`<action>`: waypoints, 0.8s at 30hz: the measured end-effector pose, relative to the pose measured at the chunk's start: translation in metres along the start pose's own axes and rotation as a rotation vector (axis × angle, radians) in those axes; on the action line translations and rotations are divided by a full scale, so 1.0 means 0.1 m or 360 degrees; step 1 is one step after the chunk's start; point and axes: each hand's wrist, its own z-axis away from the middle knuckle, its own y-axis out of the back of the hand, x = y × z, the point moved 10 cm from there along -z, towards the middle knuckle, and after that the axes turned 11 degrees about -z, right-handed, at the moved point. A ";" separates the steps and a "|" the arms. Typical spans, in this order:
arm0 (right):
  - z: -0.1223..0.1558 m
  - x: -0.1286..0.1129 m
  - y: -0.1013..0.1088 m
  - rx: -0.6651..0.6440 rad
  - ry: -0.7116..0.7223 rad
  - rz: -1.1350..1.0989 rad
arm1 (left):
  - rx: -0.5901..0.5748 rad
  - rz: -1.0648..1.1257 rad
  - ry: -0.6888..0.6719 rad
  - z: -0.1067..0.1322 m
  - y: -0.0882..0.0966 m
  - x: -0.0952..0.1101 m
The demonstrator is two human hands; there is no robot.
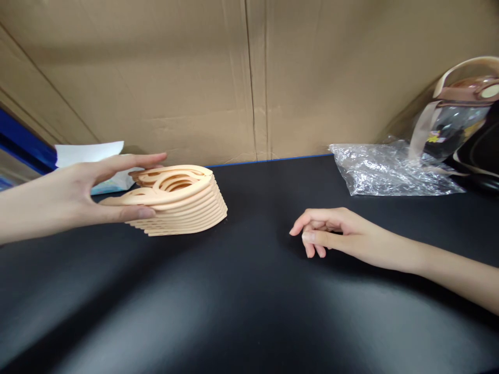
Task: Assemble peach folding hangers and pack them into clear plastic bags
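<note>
A stack of peach-coloured plastic hangers (187,208) lies on the black table, left of the middle. My left hand (105,187) reaches in from the left and grips the stack's upper part, its thumb along the near side and its fingers along the far side. Several identical hangers are layered evenly, their curved ends pointing right. To the right, my right hand (331,231) hovers low over the table, holding nothing. Its fingers are loosely bent and a little apart, with the thumb towards me.
Behind the left hand is a white and light-blue packet (113,182). A crinkled clear plastic bag (390,169) lies at the back right, beside a clear bottle (456,130) with a brown lid and strap. Brown cardboard (195,78) stands along the table's back edge.
</note>
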 end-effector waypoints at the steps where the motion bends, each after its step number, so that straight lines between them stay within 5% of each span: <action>1: 0.00 0.00 0.00 0.0002 -0.0003 -0.0007 | 0.0001 0.0005 -0.0004 -0.01 0.00 0.01; 5: 0.02 0.01 -0.01 -0.0001 -0.0011 -0.0034 | -0.0069 0.0069 -0.0027 -0.07 -0.03 -0.10; 11: 0.01 -0.01 -0.01 -0.0008 0.0008 -0.0029 | -0.0347 0.0133 0.0074 -0.12 -0.17 -0.54; 14: 0.00 0.00 -0.01 -0.0001 -0.0015 -0.0009 | -0.0347 0.0215 0.0051 -0.15 -0.16 -0.52; 18: -0.01 0.01 -0.01 -0.0004 -0.0019 -0.0001 | -0.0006 0.0180 -0.0157 -0.17 0.15 -0.07; 21: -0.02 0.02 0.00 -0.0003 -0.0018 0.0023 | 0.0345 0.0142 -0.0352 0.01 0.41 0.48; 23: -0.01 0.01 0.00 -0.0005 -0.0012 0.0037 | 0.0348 0.0259 -0.0620 0.20 0.39 0.91; 24: -0.01 0.01 0.00 -0.0009 -0.0009 0.0044 | 0.0174 0.0290 -0.0721 0.29 0.24 1.10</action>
